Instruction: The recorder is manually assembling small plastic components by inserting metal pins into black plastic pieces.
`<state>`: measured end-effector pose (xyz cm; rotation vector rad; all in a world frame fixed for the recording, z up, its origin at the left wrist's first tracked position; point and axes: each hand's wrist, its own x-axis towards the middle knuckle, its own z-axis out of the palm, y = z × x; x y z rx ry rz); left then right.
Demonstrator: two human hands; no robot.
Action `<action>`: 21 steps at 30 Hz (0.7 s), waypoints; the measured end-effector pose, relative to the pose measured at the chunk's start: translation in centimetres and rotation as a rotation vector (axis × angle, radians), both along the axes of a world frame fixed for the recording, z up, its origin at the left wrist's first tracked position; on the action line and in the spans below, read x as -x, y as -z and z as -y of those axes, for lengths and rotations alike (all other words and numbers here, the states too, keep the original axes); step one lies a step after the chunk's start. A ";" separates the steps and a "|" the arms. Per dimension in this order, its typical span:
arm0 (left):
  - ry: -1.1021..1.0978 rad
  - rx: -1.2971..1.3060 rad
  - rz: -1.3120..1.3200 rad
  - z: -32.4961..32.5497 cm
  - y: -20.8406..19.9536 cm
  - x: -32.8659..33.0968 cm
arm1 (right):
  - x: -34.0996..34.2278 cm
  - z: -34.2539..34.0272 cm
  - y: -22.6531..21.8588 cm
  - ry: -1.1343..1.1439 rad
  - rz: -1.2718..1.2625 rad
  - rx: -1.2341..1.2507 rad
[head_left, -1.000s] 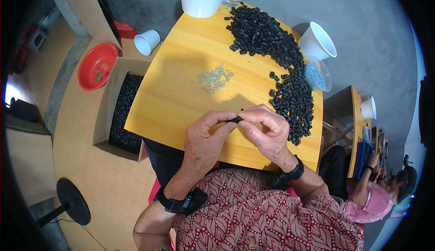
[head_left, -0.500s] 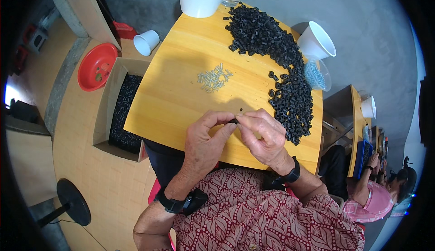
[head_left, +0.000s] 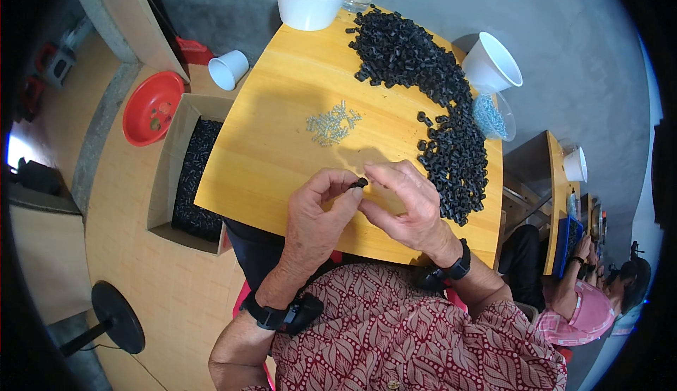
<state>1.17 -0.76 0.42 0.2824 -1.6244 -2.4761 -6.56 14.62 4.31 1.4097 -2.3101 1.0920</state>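
Note:
My left hand (head_left: 317, 206) pinches a small black plastic part (head_left: 360, 182) between thumb and forefinger, just over the near part of the table. Close beside it, my right hand (head_left: 407, 199) has thumb and forefinger apart, and no object shows between them. Beyond my hands lies a loose cluster of small metal springs (head_left: 333, 124). A long curved heap of small black plastic parts (head_left: 405, 49) runs along the far and right side of the table, with a few pieces lying loose at its inner edge.
The yellow wooden table (head_left: 261, 109) bears a large white tub (head_left: 312, 3), a white cup (head_left: 491, 63) and a clear cup of bluish bits (head_left: 491, 116). Left on the floor: a carton of black parts (head_left: 161, 200) and a red basin (head_left: 134, 112). A co-worker (head_left: 580, 306) sits at right.
My right fingers have parted and drawn back from the black part, which now shows more clearly in my left pinch. The small dark bit above the fingertips no longer shows there.

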 end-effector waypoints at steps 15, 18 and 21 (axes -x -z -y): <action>-0.009 -0.120 0.014 0.0 -0.9 0.0 | 0.9 0.4 -0.1 0.021 -0.282 -0.082; 0.057 0.027 0.078 0.4 -0.9 -0.2 | 1.0 0.4 -0.3 0.034 -0.297 -0.072; 0.068 0.029 0.082 0.6 -0.6 -0.3 | 0.8 0.4 -0.3 0.024 -0.307 -0.108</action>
